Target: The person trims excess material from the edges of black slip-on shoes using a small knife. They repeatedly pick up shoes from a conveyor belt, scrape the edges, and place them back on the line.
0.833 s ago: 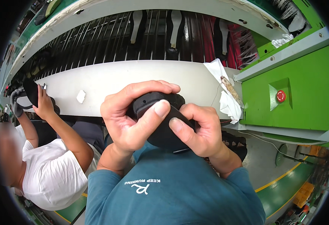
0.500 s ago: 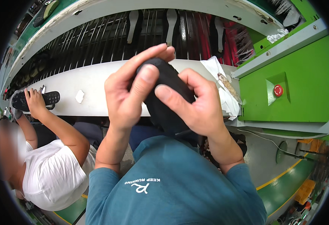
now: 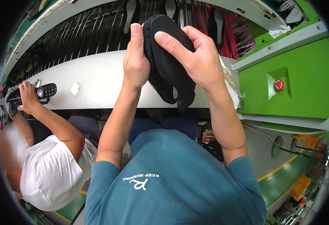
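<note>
Both my hands hold a black shoe [image 3: 172, 56] up over the white bench ledge, toe pointing away from me and heel nearer me. My left hand [image 3: 136, 60] grips its left side, thumb laid along the edge; the other fingers are mostly hidden. My right hand [image 3: 200, 56] clasps the right side, its thumb pressed on the shoe's dark surface near the toe and its fingers curled around the far edge.
Past the white ledge [image 3: 100, 78] runs a roller conveyor [image 3: 97, 33] carrying several shoe parts. At right stands a green machine housing [image 3: 303, 86] with a red button [image 3: 279, 84]. A co-worker [image 3: 52, 165] at left handles a black shoe [image 3: 46, 92]. White paper scrap [image 3: 74, 88] lies between us.
The shoe has moved up and away from me, with both hands on it. My left fingers no longer reach over its toe; the left thumb now points forward along its side.
</note>
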`<state>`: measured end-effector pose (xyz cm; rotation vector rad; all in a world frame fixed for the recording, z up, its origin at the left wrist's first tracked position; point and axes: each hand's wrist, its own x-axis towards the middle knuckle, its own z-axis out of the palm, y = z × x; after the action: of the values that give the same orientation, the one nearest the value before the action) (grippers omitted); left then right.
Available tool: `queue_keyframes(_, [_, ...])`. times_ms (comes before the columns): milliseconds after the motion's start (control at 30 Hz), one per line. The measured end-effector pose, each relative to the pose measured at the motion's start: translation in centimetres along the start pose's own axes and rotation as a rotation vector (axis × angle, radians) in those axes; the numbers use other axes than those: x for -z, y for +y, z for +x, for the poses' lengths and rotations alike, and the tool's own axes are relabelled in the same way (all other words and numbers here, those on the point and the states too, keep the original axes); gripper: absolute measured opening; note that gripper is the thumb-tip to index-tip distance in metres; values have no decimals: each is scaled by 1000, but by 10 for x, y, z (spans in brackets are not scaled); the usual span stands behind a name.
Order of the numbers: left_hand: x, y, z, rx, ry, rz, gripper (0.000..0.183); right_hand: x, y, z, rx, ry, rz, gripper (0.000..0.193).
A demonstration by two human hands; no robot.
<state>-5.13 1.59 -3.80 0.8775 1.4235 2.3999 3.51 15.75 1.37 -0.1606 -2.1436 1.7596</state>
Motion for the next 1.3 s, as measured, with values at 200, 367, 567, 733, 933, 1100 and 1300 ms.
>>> queue_keyframes(200, [-10,6,7,-20,42,75,69,4,5,11,5,-35,39,54])
queue_keyframes(367, [-16,8,5,-33,37,188,69,9,10,9,0,-11,21,52])
queue_keyframes(567, [-17,5,2,-108,26,324,64,11,9,3,52,13,-29,50])
queue_keyframes(733, [-16,15,-11,-222,39,414,61,5,10,-7,166,-7,-28,46])
queue_keyframes(933, [2,23,-46,-178,35,156,74,-6,21,-47,158,-29,108,35])
queue_keyframes(1100, [-3,58,-73,-155,122,277,66,-20,29,-65,384,8,45,31])
queue_keyframes(1300, [4,64,-89,-197,155,395,67,-27,31,-68,455,-63,33,28])
